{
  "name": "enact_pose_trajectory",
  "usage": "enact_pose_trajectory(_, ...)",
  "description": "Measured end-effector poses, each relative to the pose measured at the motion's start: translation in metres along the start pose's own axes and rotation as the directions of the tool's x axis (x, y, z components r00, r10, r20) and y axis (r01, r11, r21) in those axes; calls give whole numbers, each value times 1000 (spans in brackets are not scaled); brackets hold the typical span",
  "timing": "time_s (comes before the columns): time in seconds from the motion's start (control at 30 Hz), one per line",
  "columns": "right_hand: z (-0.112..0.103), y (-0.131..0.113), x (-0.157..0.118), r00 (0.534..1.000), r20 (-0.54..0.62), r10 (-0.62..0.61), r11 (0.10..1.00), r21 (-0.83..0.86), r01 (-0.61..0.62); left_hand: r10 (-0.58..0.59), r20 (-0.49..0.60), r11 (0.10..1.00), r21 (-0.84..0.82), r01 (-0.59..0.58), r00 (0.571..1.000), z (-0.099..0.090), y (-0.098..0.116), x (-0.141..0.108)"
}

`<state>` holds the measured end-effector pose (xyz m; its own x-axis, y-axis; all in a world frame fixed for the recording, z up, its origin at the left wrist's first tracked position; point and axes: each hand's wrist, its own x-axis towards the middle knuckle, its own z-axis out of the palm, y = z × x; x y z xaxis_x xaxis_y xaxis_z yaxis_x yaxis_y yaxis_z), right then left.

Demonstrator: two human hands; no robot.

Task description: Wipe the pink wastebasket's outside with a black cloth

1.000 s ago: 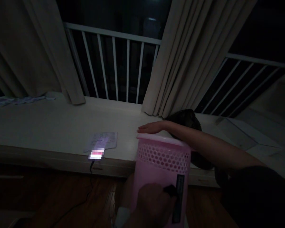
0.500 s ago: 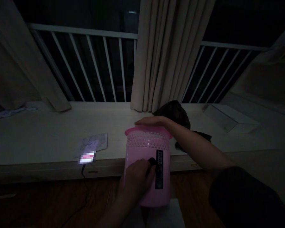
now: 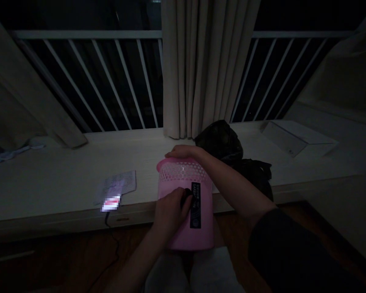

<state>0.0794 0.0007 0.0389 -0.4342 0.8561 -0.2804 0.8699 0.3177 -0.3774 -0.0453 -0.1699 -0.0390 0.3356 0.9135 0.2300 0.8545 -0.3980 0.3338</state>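
A pink plastic trash can, with a honeycomb-mesh band near its rim and a black "GARBAGE" label, is held in front of me above my legs. My right hand reaches across its top and grips the far rim; most of its fingers are hidden. Against the can's side, my left hand is closed around a small black object beside the label. That object is mostly covered by my fingers, and its kind cannot be made out.
Black plastic bags lie on the pale ledge behind my right forearm. A white box sits farther right. Left of the can are a paper and a lit phone-like device with a cable. Curtains and railings stand behind.
The view has shifted slightly. The can and both hands appear a little higher and farther left, and more of the black bags shows beside my right forearm. Both hands keep their hold.
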Motion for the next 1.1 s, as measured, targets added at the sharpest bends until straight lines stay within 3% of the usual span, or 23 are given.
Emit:
enact_pose_trajectory(0.2,5,-5,7,999,-31,-26,997,-74,23,-108,-23,992,68,110,994,-7,7,19)
enact_pose_trajectory(0.33,10,-7,9,999,-45,-31,995,-98,27,44,66,996,80,-49,997,-5,13,16)
enact_pose_trajectory(0.5,12,-8,6,993,-111,-41,992,-119,27,-76,-61,994,69,81,995,-2,3,12)
enact_pose_trajectory(0.63,13,-7,7,991,-132,-36,993,-120,20,111,-31,993,29,-111,993,5,-4,8)
enact_pose_trajectory(0.77,13,-7,10,992,-122,-41,993,-115,26,23,-173,1000,10,-21,985,7,-8,9)
enact_pose_trajectory(0.9,13,-8,15,994,-97,-50,994,-100,40,152,-117,987,61,-146,981,9,-9,11)
enact_pose_trajectory(1.03,13,-8,19,996,-84,-41,996,-88,33,104,-221,994,51,-94,970,10,-15,15)
enact_pose_trajectory(1.1,12,-8,19,996,-77,-37,996,-82,30,167,-201,984,102,-149,965,10,-18,16)
